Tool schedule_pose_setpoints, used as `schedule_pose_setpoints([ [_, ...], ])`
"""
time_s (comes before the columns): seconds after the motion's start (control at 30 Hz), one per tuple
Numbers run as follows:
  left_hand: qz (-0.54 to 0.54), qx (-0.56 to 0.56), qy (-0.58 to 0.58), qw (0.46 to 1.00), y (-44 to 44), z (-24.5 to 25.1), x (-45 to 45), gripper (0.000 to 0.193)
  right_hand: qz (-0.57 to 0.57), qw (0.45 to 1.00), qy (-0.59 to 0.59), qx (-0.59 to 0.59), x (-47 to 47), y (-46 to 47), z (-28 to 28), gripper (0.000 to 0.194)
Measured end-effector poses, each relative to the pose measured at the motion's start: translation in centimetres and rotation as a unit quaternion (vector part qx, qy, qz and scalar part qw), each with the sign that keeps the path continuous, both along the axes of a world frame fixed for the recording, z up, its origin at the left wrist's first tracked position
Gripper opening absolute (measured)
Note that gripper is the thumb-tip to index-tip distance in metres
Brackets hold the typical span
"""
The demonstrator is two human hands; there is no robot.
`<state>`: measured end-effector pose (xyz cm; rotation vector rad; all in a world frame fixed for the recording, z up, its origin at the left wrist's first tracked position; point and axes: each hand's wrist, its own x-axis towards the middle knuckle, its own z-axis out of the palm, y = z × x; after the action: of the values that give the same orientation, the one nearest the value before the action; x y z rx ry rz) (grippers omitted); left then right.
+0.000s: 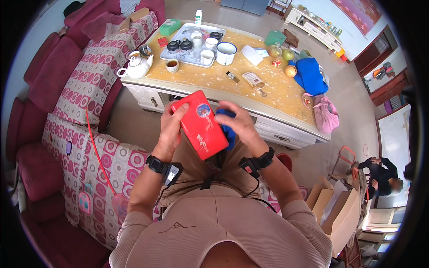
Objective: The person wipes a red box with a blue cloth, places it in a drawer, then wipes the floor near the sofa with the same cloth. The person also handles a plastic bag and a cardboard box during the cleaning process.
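Note:
My left hand (pixel 171 122) grips a red box (pixel 201 129) by its upper left side, with the thumb on the top face. The box is tilted above my lap, in front of the table's edge, and bears a round picture and pale writing. At the box's right side my right hand (pixel 239 120) is on a blue cloth (pixel 229 135). The cloth shows between thumb and fingers and hangs below them, partly hidden behind the box. The fingers of this hand are slightly blurred.
Before me stands a low table (pixel 207 80) with a tea tray (pixel 197 62), a white teapot (pixel 137 67), an enamel mug (pixel 226 53) and fruit (pixel 287 54). Another blue cloth (pixel 310 75) lies at its right end. An open cardboard box (pixel 342 214) and a seated person (pixel 382 176) are at right.

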<state>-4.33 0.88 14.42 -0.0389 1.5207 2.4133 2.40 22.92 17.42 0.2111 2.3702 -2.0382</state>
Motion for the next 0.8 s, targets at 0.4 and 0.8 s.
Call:
schedule_pose_setpoints([
  [0.4,0.175,0.089,0.001,0.981,2.7,1.3,-1.3,0.058,0.048,0.826,0.447,0.341,2.1,-6.4,-2.6,0.019],
  [0.8,0.188,0.104,0.011,0.977,1.8,1.9,-2.1,0.052,-0.117,0.923,0.361,0.061,-0.6,-2.8,2.8,0.019],
])
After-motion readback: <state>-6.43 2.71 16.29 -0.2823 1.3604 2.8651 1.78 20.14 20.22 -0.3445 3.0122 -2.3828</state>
